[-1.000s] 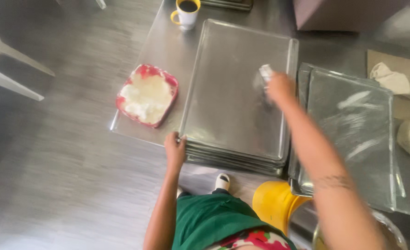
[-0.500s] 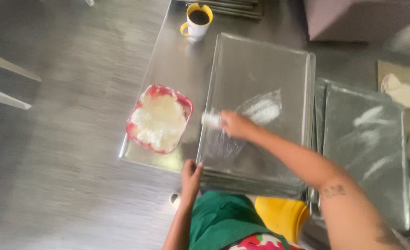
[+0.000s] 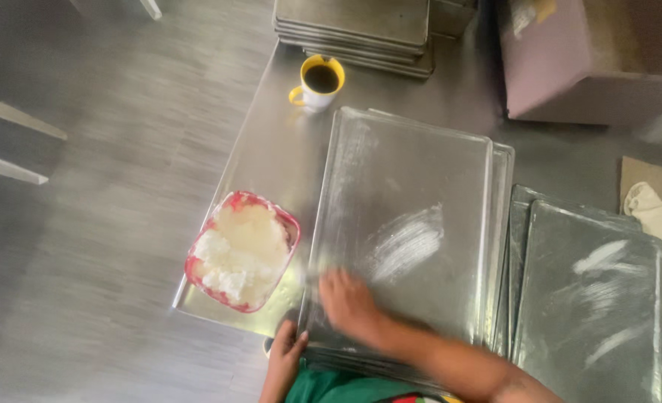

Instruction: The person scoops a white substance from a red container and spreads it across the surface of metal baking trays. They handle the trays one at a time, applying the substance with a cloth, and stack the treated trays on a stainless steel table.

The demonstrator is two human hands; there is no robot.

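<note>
A stack of metal baking trays (image 3: 413, 179) lies on a steel table (image 3: 278, 149), and the top tray bears a white greasy smear (image 3: 405, 242). My right hand (image 3: 349, 302) presses down on the tray's near-left part, blurred by motion; the white wad it carried is hidden under the fingers. My left hand (image 3: 286, 351) grips the near-left corner of the tray stack. Just left of the trays stands a red-rimmed bowl (image 3: 196, 276) full of white fat.
A yellow-and-white mug (image 3: 317, 82) of dark liquid stands behind the trays. More trays (image 3: 353, 22) are stacked at the back, and smeared trays (image 3: 592, 298) lie to the right. A white cloth (image 3: 656, 213) sits far right, with a large box (image 3: 592, 60) at the back right.
My right hand swept from the tray's far right corner across the middle to its near-left part, leaving a white smear. My left hand stayed on the stack's corner.
</note>
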